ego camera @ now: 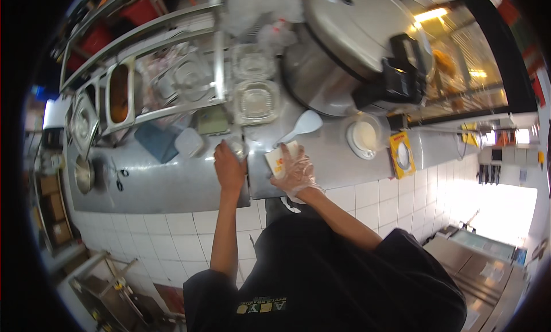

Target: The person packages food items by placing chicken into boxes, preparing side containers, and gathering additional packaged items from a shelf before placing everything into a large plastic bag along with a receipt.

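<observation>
My left hand [229, 167], bare, reaches over the steel counter with its fingers and thumb around a small clear plastic container [237, 146]. What the container holds is too blurred to tell. On my right hand [299, 171] is a clear disposable glove, and that hand grips a white paper packet [275, 162] with red and yellow print. The gloved fingers cover much of the packet. Just beyond it lies a white rice paddle [308, 124], its handle pointing toward the packet. A white lidded tub [189, 142] sits left of my left hand.
A large rice cooker [331, 65] stands behind the paddle, beside a lit food display case [469, 60]. Clear clamshell boxes [257, 101], a round tub [366, 136], a yellow box [402, 155], a blue cloth [156, 141], scissors [119, 177] and a metal bowl [84, 174] rest on the counter.
</observation>
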A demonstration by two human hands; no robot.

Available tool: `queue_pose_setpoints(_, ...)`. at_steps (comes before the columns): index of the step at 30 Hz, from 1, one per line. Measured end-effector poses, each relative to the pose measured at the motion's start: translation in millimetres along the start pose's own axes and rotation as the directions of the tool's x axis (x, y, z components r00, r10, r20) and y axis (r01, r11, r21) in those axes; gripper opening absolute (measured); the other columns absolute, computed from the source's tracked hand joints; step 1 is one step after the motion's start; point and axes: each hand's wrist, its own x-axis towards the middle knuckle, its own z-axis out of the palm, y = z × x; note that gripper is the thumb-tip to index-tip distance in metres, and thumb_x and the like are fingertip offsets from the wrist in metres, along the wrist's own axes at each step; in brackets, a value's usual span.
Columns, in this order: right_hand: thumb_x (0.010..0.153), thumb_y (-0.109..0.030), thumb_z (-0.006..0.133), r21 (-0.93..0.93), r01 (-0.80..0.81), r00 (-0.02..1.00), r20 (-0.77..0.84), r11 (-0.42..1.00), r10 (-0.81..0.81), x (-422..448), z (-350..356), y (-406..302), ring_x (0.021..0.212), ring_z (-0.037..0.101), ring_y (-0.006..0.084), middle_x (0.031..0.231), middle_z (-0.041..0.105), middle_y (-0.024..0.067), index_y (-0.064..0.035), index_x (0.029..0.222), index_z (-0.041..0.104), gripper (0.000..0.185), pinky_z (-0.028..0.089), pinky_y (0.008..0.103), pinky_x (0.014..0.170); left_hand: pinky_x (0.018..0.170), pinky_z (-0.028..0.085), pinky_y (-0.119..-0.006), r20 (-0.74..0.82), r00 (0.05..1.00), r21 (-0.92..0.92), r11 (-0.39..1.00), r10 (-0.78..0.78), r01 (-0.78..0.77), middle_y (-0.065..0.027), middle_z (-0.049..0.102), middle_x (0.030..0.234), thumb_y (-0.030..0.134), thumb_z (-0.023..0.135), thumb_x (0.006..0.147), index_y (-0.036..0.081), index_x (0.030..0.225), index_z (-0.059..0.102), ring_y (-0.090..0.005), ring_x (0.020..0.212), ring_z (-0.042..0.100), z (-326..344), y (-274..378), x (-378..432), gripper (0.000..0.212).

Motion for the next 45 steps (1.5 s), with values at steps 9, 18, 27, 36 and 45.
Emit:
queue_pose_setpoints(9, 0.059, -0.06, 0.078, 0.391, 0.086, 0.995, 0.014, 0.916, -0.099, -52, -9, 107, 0.117, 0.049, 0.0449, 0.129, 0.044, 0.0355, -0.0024, 0.149, 0.023, 0.12, 0.044, 0.0443, 0.1, 0.1, 0.043, -0.044, 0.586, 0.796, -0.808, -0.173, -0.152, 0.563, -0.0138, 0.049, 0.135, 0.044, 0.064, 0.092, 0.005, 0.139, 0.039, -0.0297, 0.122, 0.05, 59, 100, -109, 0.066)
queue_pose_setpoints(18, 0.073, -0.058, 0.076, 0.766, -0.046, 0.948, -0.17, 0.642, 0.27, -200, -24, 366, 0.119, 0.051, 0.0409, 0.124, 0.051, 0.0293, -0.0015, 0.147, 0.029, 0.103, 0.041, 0.0455, 0.103, 0.108, 0.036, -0.042, 0.744, 0.574, -0.556, -0.16, 0.342, 0.816, -0.0112, 0.055, 0.131, 0.049, 0.045, 0.099, 0.004, 0.133, 0.049, -0.0261, 0.125, 0.049, 139, 344, -217, 0.056)
queue_pose_setpoints(27, 0.083, -0.043, 0.074, 0.935, 0.18, 0.785, 0.051, -0.306, 0.618, -334, -58, 659, 0.115, 0.058, 0.0215, 0.124, 0.058, 0.0172, 0.0043, 0.144, 0.029, 0.089, 0.049, 0.033, 0.095, 0.098, 0.046, -0.05, 0.834, 0.26, -0.445, 0.315, 0.486, 0.838, -0.0119, 0.055, 0.128, 0.035, 0.047, 0.098, 0.004, 0.137, 0.044, -0.0282, 0.125, 0.051, 262, 617, -294, 0.049)
queue_pose_setpoints(36, 0.089, -0.033, 0.069, 0.891, 0.275, 0.582, 0.144, -0.361, 0.8, -373, -28, 945, 0.105, 0.062, 0.0185, 0.123, 0.058, 0.0141, 0.0037, 0.142, 0.032, 0.074, 0.053, 0.031, 0.087, 0.084, 0.052, -0.031, 0.79, 0.22, -0.604, 0.662, 0.572, 0.444, -0.0081, 0.056, 0.109, 0.018, 0.068, 0.088, 0.0, 0.128, 0.043, -0.0161, 0.096, 0.059, 436, 875, -317, 0.051)
queue_pose_setpoints(45, 0.09, -0.03, 0.069, 0.809, 0.473, 0.356, 0.188, -0.35, 0.916, -411, -83, 1237, 0.096, 0.067, 0.0222, 0.114, 0.062, 0.0173, 0.0049, 0.134, 0.037, 0.065, 0.058, 0.0338, 0.075, 0.097, 0.044, -0.035, 0.571, 0.237, -0.814, 0.58, 0.786, 0.036, -0.0142, 0.052, 0.119, 0.027, 0.081, 0.077, -0.003, 0.131, 0.037, -0.0215, 0.109, 0.054, 574, 1229, -339, 0.076)
